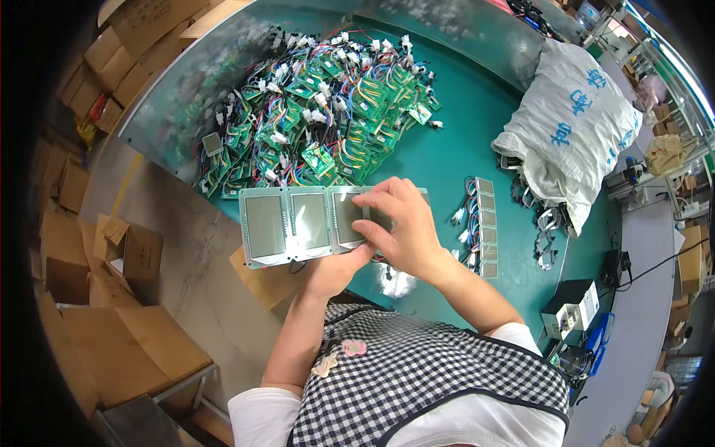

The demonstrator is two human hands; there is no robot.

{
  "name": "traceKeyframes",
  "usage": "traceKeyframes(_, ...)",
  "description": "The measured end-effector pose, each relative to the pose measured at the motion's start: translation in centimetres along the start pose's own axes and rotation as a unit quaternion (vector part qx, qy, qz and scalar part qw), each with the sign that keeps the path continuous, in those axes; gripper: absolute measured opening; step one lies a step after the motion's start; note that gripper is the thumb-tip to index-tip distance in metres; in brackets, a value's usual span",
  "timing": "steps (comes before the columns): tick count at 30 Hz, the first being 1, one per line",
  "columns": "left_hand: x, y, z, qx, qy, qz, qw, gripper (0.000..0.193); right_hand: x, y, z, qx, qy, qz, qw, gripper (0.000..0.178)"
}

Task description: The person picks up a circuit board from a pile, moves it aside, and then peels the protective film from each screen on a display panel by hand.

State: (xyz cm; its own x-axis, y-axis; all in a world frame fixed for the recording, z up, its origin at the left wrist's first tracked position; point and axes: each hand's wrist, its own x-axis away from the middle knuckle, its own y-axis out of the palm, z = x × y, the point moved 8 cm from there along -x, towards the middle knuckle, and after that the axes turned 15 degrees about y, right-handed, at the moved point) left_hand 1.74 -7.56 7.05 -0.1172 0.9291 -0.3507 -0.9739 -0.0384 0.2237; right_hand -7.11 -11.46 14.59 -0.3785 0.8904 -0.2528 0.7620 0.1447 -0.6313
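Note:
My left hand (339, 270) is closed on the lower edge of a long panel of display boards (310, 222); most of its fingers are hidden behind the panel. Several grey rectangular screens sit side by side in it, with green board showing around them. Over the third screen, my right hand (402, 227) has its thumb and index finger bent toward each other, with a visible gap between the tips. Both tips are at or just above the screen's surface. No held thing shows between them. Part of the panel's right end is hidden by this hand.
A big heap of green circuit boards with wires (320, 112) fills the far side of the green table (447, 82). Another display strip (486, 227) lies at the right. A white woven sack (570, 127) stands beyond it. Cardboard boxes (126, 350) crowd the left floor.

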Motion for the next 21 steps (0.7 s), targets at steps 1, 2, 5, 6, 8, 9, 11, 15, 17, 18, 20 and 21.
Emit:
traceKeyframes(1,0.2,-0.1,-0.3,0.002,-0.017,0.006,1.0,0.036,-0.4,0.1,0.4,-0.018,0.0,0.01,1.0,0.021)
traceKeyframes(2,0.3,0.1,-0.4,0.003,-0.019,0.003,1.0,0.036,-0.8,0.1,0.5,-0.017,0.003,0.011,1.0,0.021)
traceKeyframes(5,0.4,-0.6,0.0,0.002,0.017,0.051,0.999,0.029,-1.2,1.7,0.8,-0.071,0.056,-0.111,0.99,0.01)
traceKeyframes(6,0.5,-1.1,0.1,0.0,0.016,0.054,0.998,0.029,-0.7,1.2,0.7,-0.072,0.055,-0.113,0.989,0.01)
traceKeyframes(8,1.9,-3.2,-1.5,0.007,-0.122,0.086,0.989,0.028,1.6,0.3,-0.6,-0.299,-0.025,-0.256,0.919,0.01)
traceKeyframes(9,2.1,-5.0,-0.9,-0.082,-0.089,0.109,0.987,0.025,1.9,-0.6,1.7,-0.417,0.062,-0.227,0.878,0.01)
traceKeyframes(11,2.2,-7.0,-0.4,0.055,-0.062,0.173,0.981,0.028,3.4,-0.8,7.9,-0.443,0.226,-0.199,0.845,0.012)
traceKeyframes(15,0.5,-7.8,0.6,0.172,-0.014,0.257,0.951,0.033,11.3,6.7,23.3,0.114,0.298,-0.132,0.939,0.021)
traceKeyframes(17,0.5,-7.7,1.0,0.162,-0.01,0.254,0.954,0.034,11.2,6.8,22.3,0.232,0.262,-0.097,0.932,0.024)
traceKeyframes(18,0.3,-7.4,1.2,0.153,-0.006,0.248,0.957,0.034,11.2,5.3,22.8,0.254,0.293,-0.066,0.919,0.026)
traceKeyframes(20,0.8,-7.2,1.5,0.151,-0.007,0.236,0.96,0.034,9.0,0.6,20.3,0.225,0.335,0.004,0.915,0.032)
traceKeyframes(21,0.9,-6.9,1.4,0.153,-0.006,0.222,0.963,0.034,7.6,-1.9,19.2,0.163,0.376,0.053,0.911,0.031)
